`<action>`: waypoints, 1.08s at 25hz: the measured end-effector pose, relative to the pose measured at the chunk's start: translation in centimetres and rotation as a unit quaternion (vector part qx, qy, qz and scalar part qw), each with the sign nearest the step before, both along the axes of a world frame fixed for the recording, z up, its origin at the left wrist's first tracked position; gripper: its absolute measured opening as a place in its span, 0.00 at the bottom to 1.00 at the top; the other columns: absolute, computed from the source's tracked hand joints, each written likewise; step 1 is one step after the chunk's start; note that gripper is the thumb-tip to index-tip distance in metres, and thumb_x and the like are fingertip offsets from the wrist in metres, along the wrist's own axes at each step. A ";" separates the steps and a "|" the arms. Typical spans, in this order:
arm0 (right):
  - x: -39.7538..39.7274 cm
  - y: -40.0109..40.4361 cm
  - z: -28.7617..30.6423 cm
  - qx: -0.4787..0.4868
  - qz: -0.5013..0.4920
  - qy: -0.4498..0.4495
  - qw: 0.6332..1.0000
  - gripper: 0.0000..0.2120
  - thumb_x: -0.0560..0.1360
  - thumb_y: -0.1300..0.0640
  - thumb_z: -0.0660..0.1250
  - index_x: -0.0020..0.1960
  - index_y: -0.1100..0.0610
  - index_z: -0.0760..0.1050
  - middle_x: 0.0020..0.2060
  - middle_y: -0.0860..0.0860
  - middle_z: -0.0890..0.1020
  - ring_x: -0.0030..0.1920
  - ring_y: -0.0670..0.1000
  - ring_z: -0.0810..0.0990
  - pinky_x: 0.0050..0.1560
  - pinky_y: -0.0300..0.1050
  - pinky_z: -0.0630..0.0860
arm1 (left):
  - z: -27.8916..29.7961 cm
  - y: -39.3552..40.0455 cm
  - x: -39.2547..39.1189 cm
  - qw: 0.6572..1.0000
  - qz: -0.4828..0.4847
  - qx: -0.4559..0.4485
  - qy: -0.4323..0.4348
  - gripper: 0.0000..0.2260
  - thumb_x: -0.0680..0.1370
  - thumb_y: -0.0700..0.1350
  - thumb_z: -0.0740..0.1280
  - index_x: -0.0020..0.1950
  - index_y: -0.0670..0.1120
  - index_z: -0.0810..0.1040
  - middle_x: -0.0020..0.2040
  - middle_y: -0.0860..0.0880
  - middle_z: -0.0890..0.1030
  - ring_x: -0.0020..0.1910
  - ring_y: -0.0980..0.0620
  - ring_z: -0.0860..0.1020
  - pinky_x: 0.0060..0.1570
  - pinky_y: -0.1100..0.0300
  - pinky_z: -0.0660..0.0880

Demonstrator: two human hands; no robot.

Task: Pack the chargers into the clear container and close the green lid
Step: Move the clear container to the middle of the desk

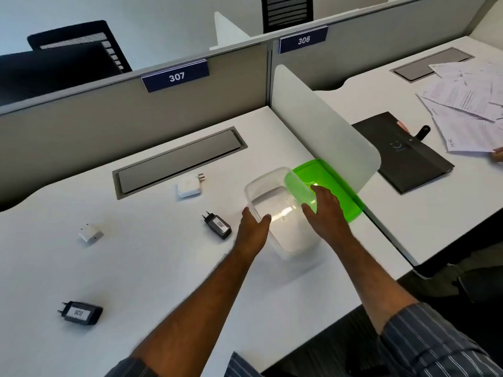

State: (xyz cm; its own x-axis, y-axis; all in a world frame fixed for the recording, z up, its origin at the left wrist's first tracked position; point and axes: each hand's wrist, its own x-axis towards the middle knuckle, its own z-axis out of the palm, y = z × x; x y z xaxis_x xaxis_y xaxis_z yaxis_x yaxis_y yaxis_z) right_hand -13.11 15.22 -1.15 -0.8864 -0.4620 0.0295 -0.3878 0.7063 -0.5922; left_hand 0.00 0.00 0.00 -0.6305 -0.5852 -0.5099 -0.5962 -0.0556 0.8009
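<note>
The clear container [268, 183] stands open on the white desk, nothing visible inside. My left hand [253, 227] grips its near left rim. My right hand [325, 210] holds the green lid [332, 180], tilted up off the container's right side against the divider. Several chargers lie loose on the desk: a black one labelled 002 [217, 225] just left of my left hand, a white one with pins [189, 186] behind it, a small white one [89, 232] at the left, and a black one labelled 028 [80, 312] near the front left.
A frosted divider panel [324, 126] rises right behind the lid. A grey cable hatch [179, 159] sits in the desk at the back. On the neighbouring desk lie a black folder [405, 151] and papers [468, 104], with another person's hand [498, 153] at the right edge.
</note>
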 end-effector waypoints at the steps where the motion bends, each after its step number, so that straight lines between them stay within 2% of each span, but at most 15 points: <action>1: -0.2 0.2 -0.1 0.000 -0.007 -0.005 1.000 0.27 0.77 0.54 0.69 0.74 0.58 0.68 0.71 0.58 0.73 0.70 0.63 0.70 0.70 0.58 0.67 | -0.1 0.2 -0.2 1.000 0.002 0.006 -0.003 0.33 0.81 0.53 0.67 0.81 0.45 0.57 0.78 0.44 0.69 0.75 0.42 0.71 0.67 0.57 0.67; 3: -0.2 0.4 0.0 0.014 -0.023 -0.032 0.999 0.26 0.78 0.54 0.68 0.74 0.57 0.68 0.70 0.58 0.74 0.68 0.64 0.71 0.69 0.58 0.68 | -0.3 0.4 -0.3 0.999 0.004 0.031 -0.013 0.31 0.81 0.52 0.66 0.80 0.45 0.59 0.77 0.43 0.71 0.73 0.41 0.73 0.73 0.52 0.70; 5: -0.2 0.4 0.0 0.028 -0.026 -0.052 0.998 0.23 0.78 0.56 0.66 0.72 0.55 0.69 0.68 0.58 0.77 0.66 0.65 0.74 0.67 0.60 0.70 | -0.4 0.7 -0.4 0.998 0.013 0.053 -0.013 0.27 0.80 0.51 0.66 0.77 0.45 0.63 0.72 0.44 0.75 0.69 0.41 0.76 0.71 0.45 0.73; 7: -0.2 0.6 -0.1 0.018 -0.014 -0.057 0.998 0.22 0.79 0.63 0.64 0.73 0.55 0.69 0.67 0.57 0.78 0.66 0.64 0.75 0.65 0.61 0.73 | -0.2 0.8 -0.3 0.999 0.015 0.048 -0.013 0.25 0.80 0.50 0.66 0.75 0.46 0.65 0.67 0.49 0.76 0.66 0.41 0.77 0.69 0.45 0.75; 11: -0.1 0.8 -0.3 -0.023 -0.022 -0.066 0.997 0.27 0.78 0.74 0.55 0.73 0.57 0.70 0.68 0.56 0.78 0.69 0.61 0.75 0.69 0.60 0.72 | 0.0 0.6 0.0 0.999 0.013 0.041 -0.013 0.23 0.80 0.45 0.63 0.75 0.45 0.64 0.69 0.42 0.77 0.66 0.39 0.78 0.69 0.43 0.75; 17: 0.6 0.2 0.6 -0.055 -0.023 -0.039 0.997 0.25 0.78 0.72 0.59 0.71 0.54 0.73 0.66 0.52 0.81 0.66 0.60 0.77 0.65 0.60 0.75 | 1.1 -0.3 1.2 0.999 0.021 0.032 0.012 0.24 0.80 0.42 0.62 0.77 0.46 0.65 0.70 0.41 0.76 0.67 0.39 0.78 0.69 0.42 0.75; 21: 1.7 -1.1 2.0 -0.103 0.004 -0.027 0.994 0.22 0.78 0.72 0.60 0.69 0.58 0.74 0.64 0.55 0.81 0.66 0.59 0.77 0.65 0.59 0.75 | 2.4 -1.4 3.1 0.997 0.043 0.034 0.049 0.19 0.79 0.40 0.63 0.71 0.47 0.70 0.65 0.44 0.80 0.63 0.42 0.80 0.66 0.41 0.77; 25: 3.7 -3.1 3.4 -0.131 0.028 -0.016 0.991 0.22 0.77 0.73 0.62 0.69 0.60 0.74 0.63 0.55 0.81 0.63 0.57 0.77 0.65 0.52 0.74 | 3.9 -3.3 5.8 0.996 0.055 0.008 0.074 0.19 0.81 0.42 0.66 0.73 0.48 0.72 0.66 0.46 0.81 0.63 0.44 0.81 0.65 0.41 0.79; 27: 4.9 -4.2 3.9 -0.143 0.044 -0.024 0.988 0.23 0.77 0.74 0.62 0.68 0.60 0.74 0.63 0.54 0.81 0.62 0.57 0.78 0.64 0.53 0.75 | 4.6 -4.3 7.4 0.996 0.052 -0.025 0.074 0.18 0.82 0.45 0.66 0.72 0.49 0.73 0.66 0.47 0.81 0.63 0.44 0.81 0.64 0.41 0.80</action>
